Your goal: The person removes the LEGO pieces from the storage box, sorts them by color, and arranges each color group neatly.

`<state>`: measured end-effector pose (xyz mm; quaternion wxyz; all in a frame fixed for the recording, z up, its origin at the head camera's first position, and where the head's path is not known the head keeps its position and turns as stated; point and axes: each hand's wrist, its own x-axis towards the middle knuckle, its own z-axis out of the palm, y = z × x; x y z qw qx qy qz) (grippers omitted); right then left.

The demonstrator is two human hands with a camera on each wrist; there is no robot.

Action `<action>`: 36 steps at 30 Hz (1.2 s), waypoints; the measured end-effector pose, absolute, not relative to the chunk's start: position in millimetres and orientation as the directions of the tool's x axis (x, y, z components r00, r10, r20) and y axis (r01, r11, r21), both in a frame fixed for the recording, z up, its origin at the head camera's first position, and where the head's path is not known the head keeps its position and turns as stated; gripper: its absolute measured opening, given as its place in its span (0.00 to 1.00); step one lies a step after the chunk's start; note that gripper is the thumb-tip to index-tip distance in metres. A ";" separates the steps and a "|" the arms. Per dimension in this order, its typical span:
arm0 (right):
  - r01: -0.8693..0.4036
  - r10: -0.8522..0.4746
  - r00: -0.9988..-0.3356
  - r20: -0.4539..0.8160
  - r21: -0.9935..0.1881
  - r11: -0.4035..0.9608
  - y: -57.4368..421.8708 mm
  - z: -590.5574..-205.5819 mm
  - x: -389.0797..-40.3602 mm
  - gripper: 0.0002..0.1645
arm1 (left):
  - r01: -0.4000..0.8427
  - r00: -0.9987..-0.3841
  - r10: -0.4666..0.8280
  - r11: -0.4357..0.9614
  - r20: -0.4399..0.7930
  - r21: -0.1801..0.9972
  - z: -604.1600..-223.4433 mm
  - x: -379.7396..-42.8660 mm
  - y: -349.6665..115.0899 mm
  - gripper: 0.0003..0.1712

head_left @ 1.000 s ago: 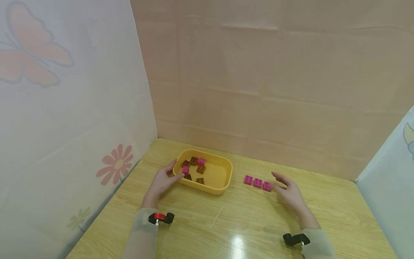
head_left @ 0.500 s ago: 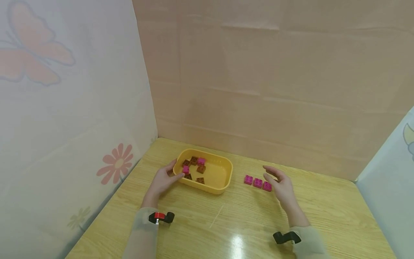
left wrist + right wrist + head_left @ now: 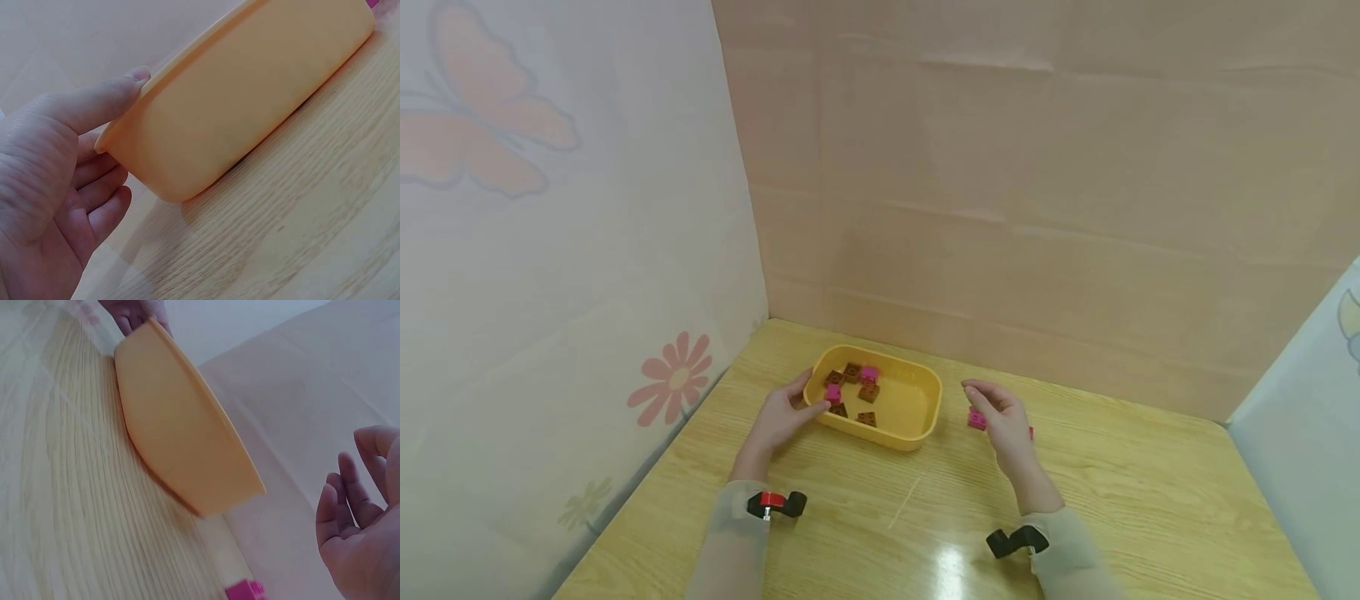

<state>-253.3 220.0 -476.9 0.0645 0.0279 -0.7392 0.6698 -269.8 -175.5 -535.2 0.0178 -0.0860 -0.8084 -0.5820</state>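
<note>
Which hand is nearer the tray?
Left: the left hand holds the tray at its left end; the right hand is beyond its right end, not touching it.

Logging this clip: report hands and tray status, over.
Left hand grips yellow tray, bricks inside. Right hand seemingly empty. Head view: it partly hides pink bricks on table.

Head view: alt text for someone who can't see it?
The person's left hand grips the left end of a yellow rectangular plastic tray holding brown studded plastic blocks and pink ones. The seemingly empty right hand partly hides more pink blocks on the wooden table.
</note>
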 end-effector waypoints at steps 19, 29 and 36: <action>-0.120 -0.204 -0.974 0.094 -0.986 0.119 119.9 -472.5 -275.8 0.19 | 0.126 -0.990 0.099 0.322 0.099 0.938 -537.4 -269.7 -174.4 0.52; -0.133 -0.348 -0.937 0.035 -0.956 0.262 76.7 -478.9 -296.7 0.22 | 0.118 -0.991 0.101 0.319 0.090 0.940 -534.3 -269.0 -173.6 0.50; -0.161 -0.384 -0.923 0.036 -0.940 0.299 51.2 -496.8 -310.4 0.23 | 0.131 -0.990 0.099 0.328 0.104 0.935 -534.5 -269.6 -172.9 0.47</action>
